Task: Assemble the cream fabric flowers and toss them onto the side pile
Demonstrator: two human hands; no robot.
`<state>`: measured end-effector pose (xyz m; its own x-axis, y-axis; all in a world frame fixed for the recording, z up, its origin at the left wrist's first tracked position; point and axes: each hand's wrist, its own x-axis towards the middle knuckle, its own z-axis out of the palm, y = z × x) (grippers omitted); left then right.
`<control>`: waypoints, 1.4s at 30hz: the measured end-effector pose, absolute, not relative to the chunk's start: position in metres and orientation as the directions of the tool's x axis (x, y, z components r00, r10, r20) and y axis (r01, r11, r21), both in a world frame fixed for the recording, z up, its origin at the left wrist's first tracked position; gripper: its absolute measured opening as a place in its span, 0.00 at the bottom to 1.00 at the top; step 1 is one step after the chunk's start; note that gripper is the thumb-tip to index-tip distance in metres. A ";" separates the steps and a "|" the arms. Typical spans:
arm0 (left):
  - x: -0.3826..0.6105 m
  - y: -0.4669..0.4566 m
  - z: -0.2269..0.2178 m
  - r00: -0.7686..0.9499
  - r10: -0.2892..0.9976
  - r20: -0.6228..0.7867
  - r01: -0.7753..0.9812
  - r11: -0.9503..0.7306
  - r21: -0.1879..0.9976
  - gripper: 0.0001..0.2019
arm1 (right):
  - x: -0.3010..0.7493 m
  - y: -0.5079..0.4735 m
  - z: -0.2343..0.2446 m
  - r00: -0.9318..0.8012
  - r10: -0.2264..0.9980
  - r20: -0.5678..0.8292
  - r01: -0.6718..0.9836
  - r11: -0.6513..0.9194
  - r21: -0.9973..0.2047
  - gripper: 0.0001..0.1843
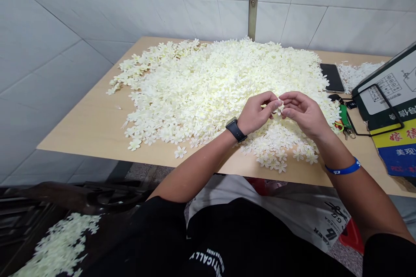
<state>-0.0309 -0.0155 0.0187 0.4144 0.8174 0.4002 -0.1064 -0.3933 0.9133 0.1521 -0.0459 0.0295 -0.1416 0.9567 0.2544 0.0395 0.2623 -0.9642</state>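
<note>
While the left hand (255, 114), black smartwatch (236, 130) on its wrist, pinches a small cream-white petalled artificial flower (281, 106) between thumb and forefinger, the right hand (305, 114), blue rubber wristband (343, 169) on its forearm, has curled fingertips right at the same piece; can't tell whether they grip it. Hands near each other, over the front right of a broad heap of loose cream-white artificial flowers (208, 82) on a pale wood-grain table (84, 125).

Progress: one piece in hand, looks mid-handling. Near the front edge, flowers lie flat and whiter; at the heap's far left they look yellower and bunched in rows. Might be two stages, not confirmable. No clear divide between finished and unfinished, so amount done unknown; judging by the heap, plenty could be left. Another batch of pale flowers (61, 242) sits lower left on dark wooden furniture (87, 197), status unclear. Pile of thin white slivers (359, 73) lies beside a black smartphone (331, 78), right of the heap, nobody touching it.
</note>
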 end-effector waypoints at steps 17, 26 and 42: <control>-0.030 -0.015 0.022 0.452 0.842 0.294 -0.190 -0.231 0.954 0.26 | 0.153 -0.049 0.027 -0.110 0.898 0.425 0.206 0.439 -0.874 0.17; -0.032 -0.014 0.023 0.493 0.837 0.238 -0.212 -0.150 0.966 0.28 | 0.151 -0.048 0.028 0.091 0.847 0.523 0.318 0.473 -0.821 0.07; -0.029 -0.016 0.021 0.476 0.849 0.228 -0.199 -0.149 0.969 0.28 | 0.154 -0.051 0.027 -0.007 0.835 0.550 0.431 0.499 -0.752 0.06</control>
<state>-0.0291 -0.0160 0.0213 0.4762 0.8492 0.2282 -0.1989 -0.1488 0.9687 0.1541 -0.0506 0.0266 -0.0072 0.8352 0.5499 0.4309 0.4988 -0.7520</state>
